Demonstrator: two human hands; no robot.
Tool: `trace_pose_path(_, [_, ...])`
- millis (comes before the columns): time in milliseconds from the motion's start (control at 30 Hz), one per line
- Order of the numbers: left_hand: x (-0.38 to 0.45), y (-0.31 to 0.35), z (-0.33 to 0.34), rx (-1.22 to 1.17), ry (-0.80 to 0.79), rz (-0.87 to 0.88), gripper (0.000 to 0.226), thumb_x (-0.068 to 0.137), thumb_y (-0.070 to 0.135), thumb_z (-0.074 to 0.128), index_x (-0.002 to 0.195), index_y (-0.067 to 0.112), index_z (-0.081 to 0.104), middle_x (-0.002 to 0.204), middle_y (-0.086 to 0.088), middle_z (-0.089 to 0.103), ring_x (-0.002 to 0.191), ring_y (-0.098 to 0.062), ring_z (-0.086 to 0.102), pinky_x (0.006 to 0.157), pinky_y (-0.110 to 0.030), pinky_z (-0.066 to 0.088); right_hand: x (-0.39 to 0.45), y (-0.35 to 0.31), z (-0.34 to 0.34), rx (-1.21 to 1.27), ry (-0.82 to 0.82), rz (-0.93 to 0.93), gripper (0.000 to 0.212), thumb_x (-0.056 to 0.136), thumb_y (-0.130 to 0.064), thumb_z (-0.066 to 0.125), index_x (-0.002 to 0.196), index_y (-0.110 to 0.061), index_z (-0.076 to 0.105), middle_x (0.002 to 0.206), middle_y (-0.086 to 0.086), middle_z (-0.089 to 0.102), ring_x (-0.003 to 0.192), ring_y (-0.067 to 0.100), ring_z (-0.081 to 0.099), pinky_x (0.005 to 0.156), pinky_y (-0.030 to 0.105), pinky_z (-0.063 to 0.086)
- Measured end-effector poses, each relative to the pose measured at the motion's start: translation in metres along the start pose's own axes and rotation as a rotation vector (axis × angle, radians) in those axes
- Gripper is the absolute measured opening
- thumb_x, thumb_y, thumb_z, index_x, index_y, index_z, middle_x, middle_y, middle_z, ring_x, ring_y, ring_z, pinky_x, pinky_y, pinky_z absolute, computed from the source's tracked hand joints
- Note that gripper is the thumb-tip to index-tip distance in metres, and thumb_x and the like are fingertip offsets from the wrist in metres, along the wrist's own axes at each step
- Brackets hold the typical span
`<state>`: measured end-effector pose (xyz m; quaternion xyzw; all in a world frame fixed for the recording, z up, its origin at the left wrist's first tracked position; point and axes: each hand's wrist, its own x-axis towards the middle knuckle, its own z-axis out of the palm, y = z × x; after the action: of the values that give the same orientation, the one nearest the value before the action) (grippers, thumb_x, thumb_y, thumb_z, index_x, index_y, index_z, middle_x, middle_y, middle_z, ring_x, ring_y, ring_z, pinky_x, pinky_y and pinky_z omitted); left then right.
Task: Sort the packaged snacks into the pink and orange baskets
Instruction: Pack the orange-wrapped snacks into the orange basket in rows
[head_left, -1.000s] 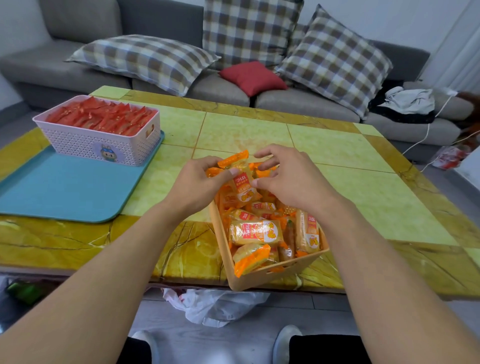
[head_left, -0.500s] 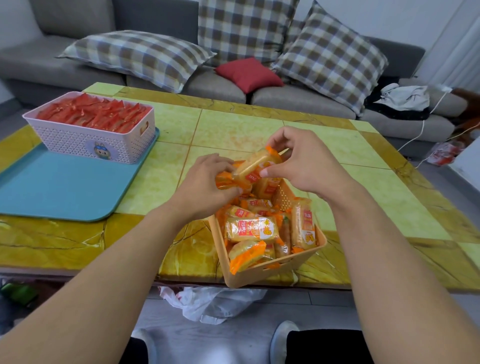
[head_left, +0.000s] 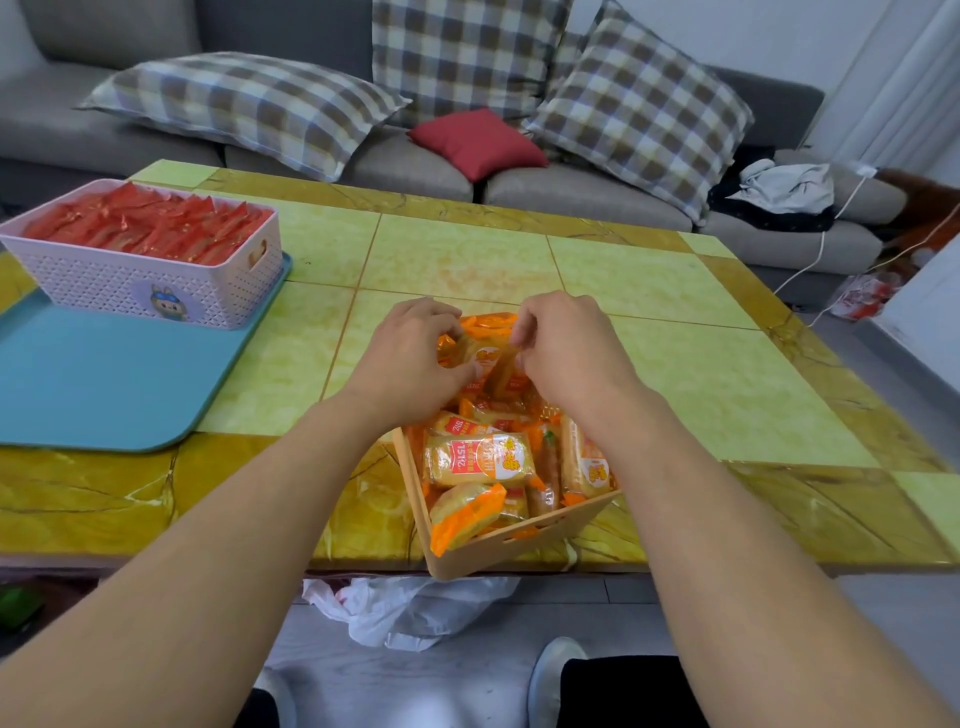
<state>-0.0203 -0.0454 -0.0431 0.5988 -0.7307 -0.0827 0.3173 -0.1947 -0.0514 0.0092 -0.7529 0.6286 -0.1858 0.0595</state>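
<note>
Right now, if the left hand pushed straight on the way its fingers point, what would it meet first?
Likely the orange snack packet the left hand already pinches, then the right hand just beyond; depth is unclear.

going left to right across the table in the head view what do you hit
blue tray → pink basket of red packets standing on it → left hand → right hand, both on orange snack packets over the orange basket

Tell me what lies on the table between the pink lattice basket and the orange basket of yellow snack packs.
Head view: only the blue tray's right edge and bare green-yellow tabletop separate the pink basket from the orange basket.
</note>
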Motion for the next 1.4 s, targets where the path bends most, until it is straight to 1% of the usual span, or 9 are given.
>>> trace_pose_path(133, [0.003, 0.002, 0.002, -0.022, 0.023, -0.041, 0.047, 0.084, 0.038, 0.077, 0.123, 0.018, 0.062, 0.132, 0.001, 0.061, 0.13, -0.021, 0.047, 0.111, -0.035, 0.034, 0.0, -0.003, 0.011, -0.114, -0.295, -0.098, 0.025, 0.088, -0.008, 0.068, 0.092, -0.028, 0.08, 0.099, 0.001, 0.071, 0.085, 0.02, 0.068, 0.079, 0.036, 0.06])
trace_pose_path(400, [0.005, 0.002, 0.004, 0.064, -0.035, -0.122, 0.047, 0.085, 0.043, 0.073, 0.126, 0.027, 0.056, 0.124, 0.003, 0.064, 0.126, -0.021, 0.052, 0.123, -0.044, 0.014, -0.003, -0.014, 0.025, -0.403, -0.743, -0.2, 0.038, 0.098, -0.016, 0.048, 0.134, -0.015, 0.062, 0.124, 0.007, 0.065, 0.106, 0.026, 0.063, 0.091, 0.04, 0.054])
trace_pose_path(633, [0.009, -0.004, 0.002, 0.02, -0.081, -0.119, 0.044, 0.073, 0.039, 0.085, 0.105, 0.032, 0.055, 0.128, 0.006, 0.063, 0.124, -0.021, 0.052, 0.12, -0.048, 0.024, -0.003, -0.023, 0.02, -0.468, -0.827, -0.209, 0.036, 0.101, -0.012, 0.044, 0.134, -0.01, 0.061, 0.127, 0.009, 0.062, 0.112, 0.028, 0.059, 0.084, 0.032, 0.048])
trace_pose_path(767, [0.006, 0.002, 0.002, 0.127, -0.112, -0.124, 0.048, 0.067, 0.03, 0.089, 0.101, 0.032, 0.056, 0.131, 0.009, 0.057, 0.132, -0.02, 0.044, 0.123, -0.044, 0.01, -0.003, -0.026, 0.017, -0.477, -0.84, -0.202, 0.022, 0.103, -0.009, 0.041, 0.107, -0.006, 0.062, 0.089, 0.005, 0.055, 0.08, 0.019, 0.052, 0.055, 0.022, 0.038])
trace_pose_path(833, [0.005, 0.005, 0.002, 0.164, -0.106, -0.13, 0.052, 0.067, 0.03, 0.09, 0.103, 0.032, 0.052, 0.126, 0.008, 0.057, 0.129, -0.02, 0.045, 0.123, -0.044, 0.014, -0.001, -0.025, 0.011, -0.455, -0.832, -0.195, 0.025, 0.1, -0.011, 0.043, 0.108, -0.007, 0.065, 0.094, 0.005, 0.063, 0.086, 0.021, 0.058, 0.066, 0.026, 0.049])
trace_pose_path(900, [0.005, 0.006, 0.002, 0.19, -0.102, -0.122, 0.054, 0.067, 0.031, 0.089, 0.103, 0.033, 0.049, 0.123, 0.008, 0.057, 0.127, -0.021, 0.047, 0.121, -0.045, 0.019, 0.005, -0.019, 0.005, -0.375, -0.74, -0.152, 0.029, 0.093, -0.012, 0.05, 0.11, -0.013, 0.073, 0.104, 0.005, 0.072, 0.094, 0.024, 0.065, 0.079, 0.034, 0.057])
trace_pose_path(1067, [0.005, 0.005, 0.004, 0.201, -0.098, -0.103, 0.052, 0.07, 0.028, 0.086, 0.106, 0.031, 0.05, 0.122, 0.007, 0.057, 0.125, -0.023, 0.047, 0.118, -0.045, 0.025, 0.012, -0.009, -0.006, -0.236, -0.374, -0.067, 0.026, 0.084, -0.005, 0.063, 0.094, -0.021, 0.08, 0.098, 0.003, 0.073, 0.084, 0.023, 0.07, 0.078, 0.039, 0.061])
trace_pose_path(1267, [0.005, 0.005, 0.008, 0.2, -0.062, -0.096, 0.048, 0.069, 0.025, 0.084, 0.104, 0.032, 0.053, 0.12, 0.007, 0.057, 0.122, -0.023, 0.048, 0.116, -0.042, 0.028, -0.005, -0.021, 0.01, -0.482, -0.717, -0.18, 0.016, 0.093, -0.004, 0.056, 0.1, -0.01, 0.069, 0.08, 0.003, 0.058, 0.078, 0.024, 0.058, 0.051, 0.027, 0.038])
trace_pose_path(1400, [0.006, 0.004, 0.008, 0.212, -0.064, -0.09, 0.046, 0.07, 0.029, 0.085, 0.101, 0.034, 0.051, 0.121, 0.007, 0.056, 0.121, -0.022, 0.048, 0.115, -0.04, 0.028, -0.007, -0.029, 0.01, -0.543, -0.795, -0.218, 0.016, 0.099, -0.006, 0.047, 0.095, -0.011, 0.062, 0.076, 0.002, 0.05, 0.075, 0.021, 0.052, 0.06, 0.029, 0.04])
